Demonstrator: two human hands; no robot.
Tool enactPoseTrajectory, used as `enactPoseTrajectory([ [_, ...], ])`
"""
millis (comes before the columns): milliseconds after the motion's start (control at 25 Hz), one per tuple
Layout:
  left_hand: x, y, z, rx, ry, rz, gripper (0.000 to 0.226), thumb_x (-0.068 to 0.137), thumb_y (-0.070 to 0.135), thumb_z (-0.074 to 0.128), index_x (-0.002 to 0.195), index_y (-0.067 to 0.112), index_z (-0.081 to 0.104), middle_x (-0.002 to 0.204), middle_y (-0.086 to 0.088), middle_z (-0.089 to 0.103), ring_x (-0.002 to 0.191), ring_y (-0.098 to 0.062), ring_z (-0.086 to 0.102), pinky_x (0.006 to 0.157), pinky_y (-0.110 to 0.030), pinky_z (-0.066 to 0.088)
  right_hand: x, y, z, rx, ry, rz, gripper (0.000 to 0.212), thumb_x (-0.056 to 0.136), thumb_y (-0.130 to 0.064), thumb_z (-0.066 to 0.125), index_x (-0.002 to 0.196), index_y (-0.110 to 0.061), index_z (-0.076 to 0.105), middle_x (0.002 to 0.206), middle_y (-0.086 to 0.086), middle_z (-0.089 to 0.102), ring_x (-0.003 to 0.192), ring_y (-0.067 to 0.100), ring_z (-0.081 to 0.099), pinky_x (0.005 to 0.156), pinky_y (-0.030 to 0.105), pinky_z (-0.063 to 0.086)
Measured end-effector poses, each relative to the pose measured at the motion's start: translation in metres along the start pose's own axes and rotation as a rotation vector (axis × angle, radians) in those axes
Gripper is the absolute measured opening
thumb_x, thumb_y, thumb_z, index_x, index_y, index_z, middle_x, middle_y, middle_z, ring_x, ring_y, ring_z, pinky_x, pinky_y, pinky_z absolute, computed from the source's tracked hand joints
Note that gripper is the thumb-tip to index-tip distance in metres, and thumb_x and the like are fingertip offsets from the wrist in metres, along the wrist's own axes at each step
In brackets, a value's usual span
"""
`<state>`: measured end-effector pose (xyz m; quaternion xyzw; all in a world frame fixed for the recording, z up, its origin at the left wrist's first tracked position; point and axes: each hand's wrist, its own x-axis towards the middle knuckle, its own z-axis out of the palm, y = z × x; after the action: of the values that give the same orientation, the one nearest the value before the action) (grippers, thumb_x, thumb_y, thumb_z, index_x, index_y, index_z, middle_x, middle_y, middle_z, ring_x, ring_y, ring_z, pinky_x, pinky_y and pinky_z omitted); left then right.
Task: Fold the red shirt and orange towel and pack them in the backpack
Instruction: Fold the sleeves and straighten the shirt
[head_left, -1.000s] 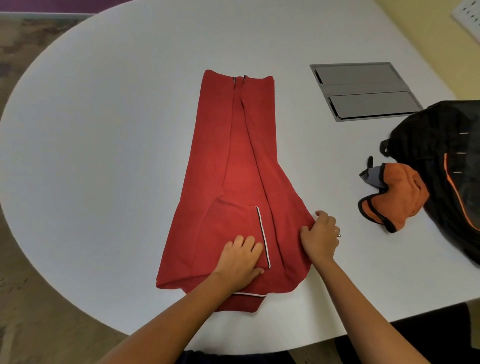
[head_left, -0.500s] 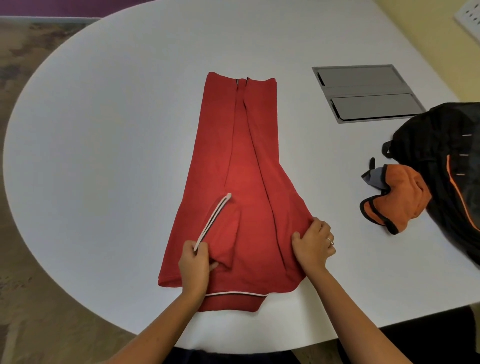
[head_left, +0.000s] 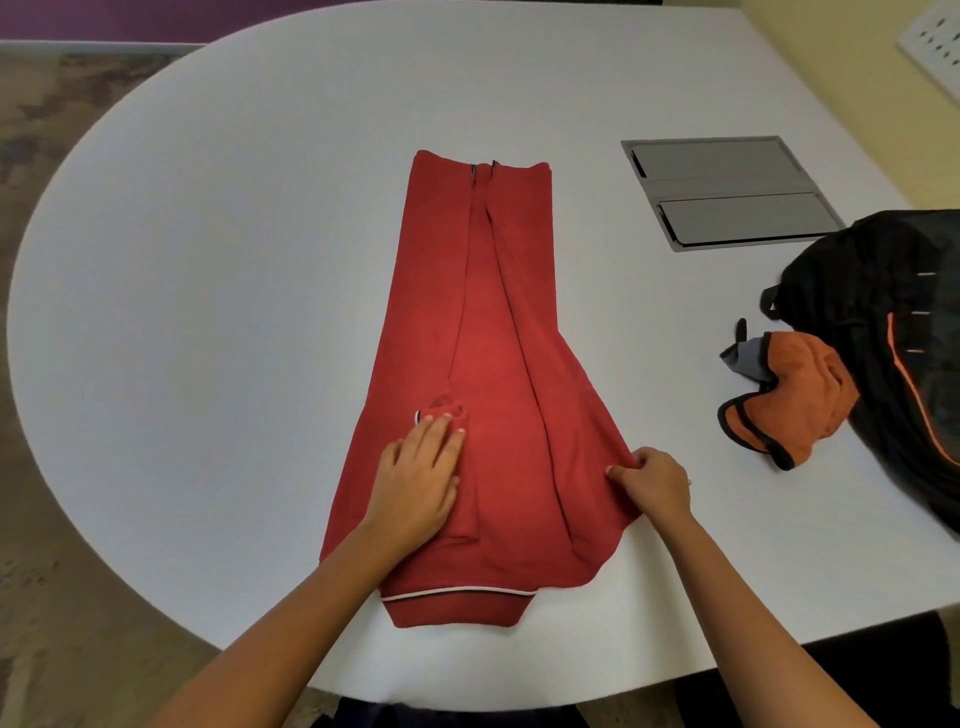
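The red shirt lies lengthwise on the white table, its sides folded inward, collar toward me. My left hand lies flat on the folded-in left sleeve, fingers straight, pressing it down. My right hand pinches the shirt's right edge with curled fingers. The orange towel, edged in black, lies crumpled to the right, leaning against the black backpack with orange trim at the table's right side.
A grey metal cable hatch is set into the table beyond the backpack. The table's near edge curves just below the shirt's collar. Carpeted floor shows at the left.
My left hand flipped the striped sleeve over to the left and now presses it flat. My right hand stayed on the shirt's right edge, keeping its pinch.
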<state>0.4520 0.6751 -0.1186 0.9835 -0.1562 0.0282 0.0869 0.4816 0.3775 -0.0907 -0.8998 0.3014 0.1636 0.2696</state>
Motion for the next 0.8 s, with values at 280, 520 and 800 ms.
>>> enactPoseTrajectory([
  [280, 0.008, 0.007, 0.029, -0.004, -0.209, 0.052, 0.057, 0.088, 0.048, 0.034, 0.136, 0.021, 0.051, 0.148, -0.002, 0.042, 0.134, -0.03, 0.042, 0.091, -0.059, 0.043, -0.051, -0.045, -0.002, 0.123, 0.05, -0.448, 0.016, 0.075, -0.009, 0.062, 0.089, -0.015, 0.063, 0.084, 0.0, 0.066, 0.062, 0.016, 0.056, 0.061, 0.024, 0.041],
  [520, 0.006, 0.001, 0.005, -0.711, 0.182, -0.33, 0.04, 0.089, 0.032, 0.037, 0.106, 0.012, 0.068, 0.104, -0.003, 0.067, 0.095, -0.02, 0.06, 0.085, -0.033, 0.046, -0.108, -0.09, 0.074, -0.156, -0.075, -0.759, 0.031, 0.083, -0.014, 0.052, 0.114, -0.013, 0.056, 0.111, 0.009, 0.056, 0.096, 0.032, 0.058, 0.083, 0.041, 0.047],
  [800, 0.016, -0.009, -0.007, -0.862, -0.213, -0.633, 0.031, 0.088, 0.045, 0.058, 0.075, 0.018, 0.063, 0.064, 0.001, 0.063, 0.063, -0.014, 0.06, 0.067, -0.034, 0.05, -0.125, -0.081, 0.114, -0.043, -0.266, -0.755, 0.029, 0.091, -0.03, 0.047, 0.114, -0.014, 0.055, 0.103, 0.007, 0.065, 0.093, 0.027, 0.06, 0.081, 0.04, 0.047],
])
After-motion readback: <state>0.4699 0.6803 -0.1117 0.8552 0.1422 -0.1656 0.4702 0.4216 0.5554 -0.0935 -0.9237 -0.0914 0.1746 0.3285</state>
